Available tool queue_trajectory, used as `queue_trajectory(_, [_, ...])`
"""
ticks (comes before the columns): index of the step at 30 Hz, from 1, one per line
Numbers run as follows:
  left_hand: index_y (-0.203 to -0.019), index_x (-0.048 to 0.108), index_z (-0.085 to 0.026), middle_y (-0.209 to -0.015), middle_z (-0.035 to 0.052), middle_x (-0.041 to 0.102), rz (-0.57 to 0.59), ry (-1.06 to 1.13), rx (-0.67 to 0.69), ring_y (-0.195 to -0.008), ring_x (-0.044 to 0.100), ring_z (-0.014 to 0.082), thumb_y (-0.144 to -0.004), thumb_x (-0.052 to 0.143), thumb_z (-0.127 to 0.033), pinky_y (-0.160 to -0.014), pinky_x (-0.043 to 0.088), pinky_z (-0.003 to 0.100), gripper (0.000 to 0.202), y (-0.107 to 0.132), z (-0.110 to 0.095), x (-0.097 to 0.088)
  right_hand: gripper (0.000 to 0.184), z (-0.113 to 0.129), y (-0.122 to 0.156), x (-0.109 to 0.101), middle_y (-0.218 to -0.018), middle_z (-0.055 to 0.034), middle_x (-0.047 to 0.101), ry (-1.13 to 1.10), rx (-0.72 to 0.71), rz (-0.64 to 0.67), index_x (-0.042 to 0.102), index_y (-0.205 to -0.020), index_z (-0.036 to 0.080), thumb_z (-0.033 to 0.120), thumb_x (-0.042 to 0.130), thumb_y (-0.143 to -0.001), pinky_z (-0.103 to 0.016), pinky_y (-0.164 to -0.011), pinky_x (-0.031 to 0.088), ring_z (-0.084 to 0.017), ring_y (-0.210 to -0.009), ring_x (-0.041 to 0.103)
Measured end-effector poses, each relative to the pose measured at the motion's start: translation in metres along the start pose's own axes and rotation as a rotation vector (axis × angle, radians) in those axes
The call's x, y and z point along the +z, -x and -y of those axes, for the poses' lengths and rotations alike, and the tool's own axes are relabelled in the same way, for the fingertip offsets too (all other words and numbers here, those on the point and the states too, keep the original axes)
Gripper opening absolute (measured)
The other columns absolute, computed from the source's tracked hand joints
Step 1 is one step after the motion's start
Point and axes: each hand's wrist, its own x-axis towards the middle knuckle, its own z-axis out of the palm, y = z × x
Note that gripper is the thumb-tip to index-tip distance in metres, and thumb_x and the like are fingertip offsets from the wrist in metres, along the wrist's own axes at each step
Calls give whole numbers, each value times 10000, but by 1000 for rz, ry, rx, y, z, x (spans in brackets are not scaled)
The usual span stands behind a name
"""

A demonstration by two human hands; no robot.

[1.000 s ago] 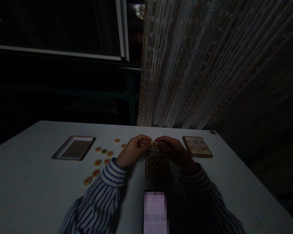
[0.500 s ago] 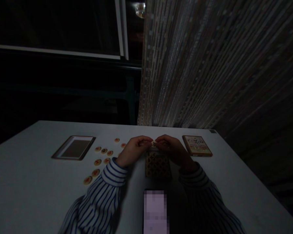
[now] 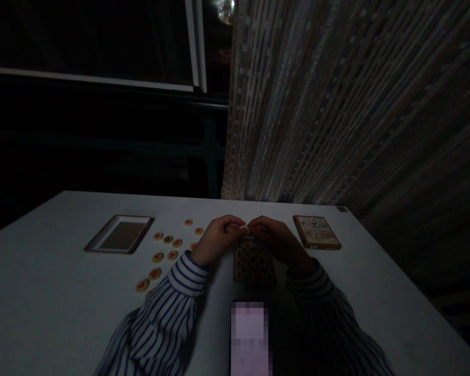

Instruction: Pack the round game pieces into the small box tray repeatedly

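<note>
- White across the tabletop (image 3: 62, 303), dimly lit; runs back to a hanging string curtain (image 3: 297, 104) at right and near-blackness at left.
- Upper left, a pale, straight frame (image 3: 90, 79); lower, a dark green bar (image 3: 210, 141); beside the curtain's top, a bright spot (image 3: 226, 11).
- Over the table's middle, pinches a small round piece (image 3: 244, 228), nearly edge-on, between fingertips of left hand (image 3: 218, 237) and shadowed right hand (image 3: 278, 240), both curled almost closed.
- Close below the hands, packed round pieces (image 3: 254, 263); nearer, a phone (image 3: 250, 339), screen blurred.
- Left, scattered loose pieces (image 3: 157, 257), mostly red-marked, beside a shallow open box (image 3: 121, 235).
- Right, a flat printed box (image 3: 317, 232) near the far corner.
</note>
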Motion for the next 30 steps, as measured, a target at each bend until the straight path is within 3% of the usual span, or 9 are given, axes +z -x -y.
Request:
queue_trajectory(10, [-795,628,-121,-704,39,647,-31,-33,33,-653,582,129,-713,567,-317,-615,458,241,222,-5,13,-2,207,0,2,2,-799,-17,637,253,-128,35,543,-973,185,244,517,-776,-215,-625,414,-110,-700,573])
queue_trajectory(21, [-880,663,-120,-814,65,675,37,0,33,-788,604,176,-717,560,-299,-747,473,302,263,-12,30,1,211,-14,-2,10,-847,-35,622,633,-174,0,571,-942,189,326,517,-791,-243,-658,366,-138,-760,535])
queue_trajectory(30, [-868,656,-111,-815,73,674,-46,-43,0,-763,610,177,-696,572,-289,-709,480,294,261,-16,42,3,248,-25,-4,15,-880,-34,622,693,-157,30,557,-977,197,360,504,-797,-248,-684,354,-144,-783,529])
